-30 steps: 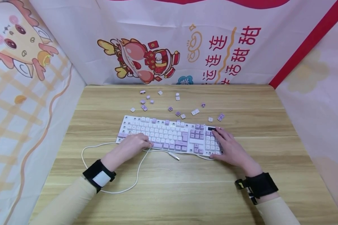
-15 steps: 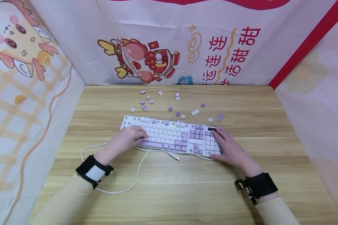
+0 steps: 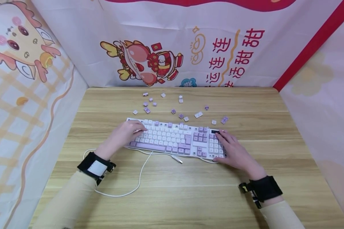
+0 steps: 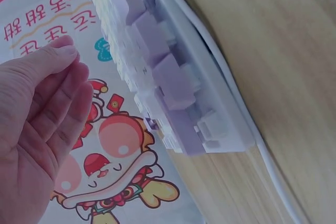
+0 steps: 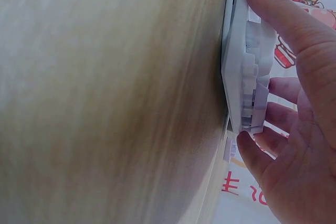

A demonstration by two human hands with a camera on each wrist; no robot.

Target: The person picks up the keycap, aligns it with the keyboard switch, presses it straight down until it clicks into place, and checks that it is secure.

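Observation:
A white and lilac keyboard [image 3: 166, 137] lies across the middle of the wooden table, some switches bare of keycaps along its top row. My left hand [image 3: 124, 135] is over its left end and hides several keys there. In the left wrist view the left hand [image 4: 39, 111] has loosely bent fingers, the thumb close by the index fingertip, and nothing shows between them. At the other end my right hand [image 3: 237, 151] holds the keyboard beside the number pad. The right wrist view shows the right thumb on the keyboard's [image 5: 239, 66] near edge and other fingers along its end.
Several loose keycaps lie behind the keyboard, among them a long white keycap [image 3: 198, 114] and a long purple keycap [image 3: 224, 120]. A white cable [image 3: 139, 179] loops in front, its USB plug [image 3: 177, 159] close to the keyboard. A printed cloth [image 3: 166, 25] stands along the back.
My left hand has moved from the keyboard's front edge back and leftward over its left end, uncovering the lilac space bar. The right hand stays in place.

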